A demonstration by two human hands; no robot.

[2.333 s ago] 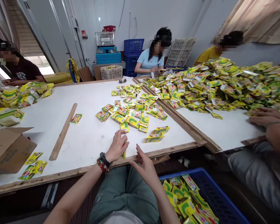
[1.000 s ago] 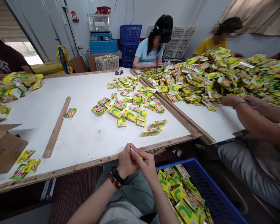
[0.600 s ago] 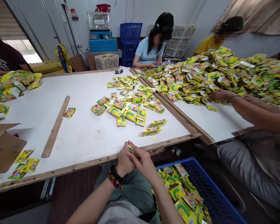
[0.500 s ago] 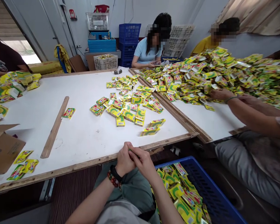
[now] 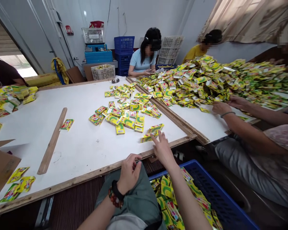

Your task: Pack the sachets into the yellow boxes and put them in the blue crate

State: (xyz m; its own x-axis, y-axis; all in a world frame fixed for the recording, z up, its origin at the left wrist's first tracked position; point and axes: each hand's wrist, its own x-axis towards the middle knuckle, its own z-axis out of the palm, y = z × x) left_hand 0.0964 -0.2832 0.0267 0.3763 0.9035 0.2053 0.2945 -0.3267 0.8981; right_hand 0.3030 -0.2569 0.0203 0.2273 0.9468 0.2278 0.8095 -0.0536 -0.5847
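1. Your right hand [image 5: 162, 149] reaches out past the raw wooden rim [image 5: 86, 177] of the white tabletop. Its fingers are spread wide and flat and it grips nothing. The fingertips touch, or all but touch, the small flat yellow-and-green foil sachets [image 5: 146, 138] lying nearest you.
2. Your left hand [image 5: 128, 171] rests curled at the rim, above your lap. The fingers are folded in, and I cannot tell whether anything sits inside them.
3. The sachets lie in a short, slightly fanned stack towards the near right corner of the table. They are just beside a second short stack [image 5: 155, 127] and apart from the loose spread of like packets [image 5: 124, 111] further in.
4. Risk: the stack lies not far from the rim. A flat-fingered drag towards you could fan it out or carry packets over the edge. They could then drop into the gap between the table and the blue plastic crate [image 5: 206, 188] at your right knee.
5. Risk: the foil looks slick. A pinch from widely spread fingers may lift only the top packets and leave the rest behind.
6. Risk: the second short stack is close enough to be knocked by your little-finger side.
7. A co-worker's hands [image 5: 221, 108] work at the large heap [image 5: 218, 80] on the adjoining table, well apart from yours. I judge a clash unlikely.
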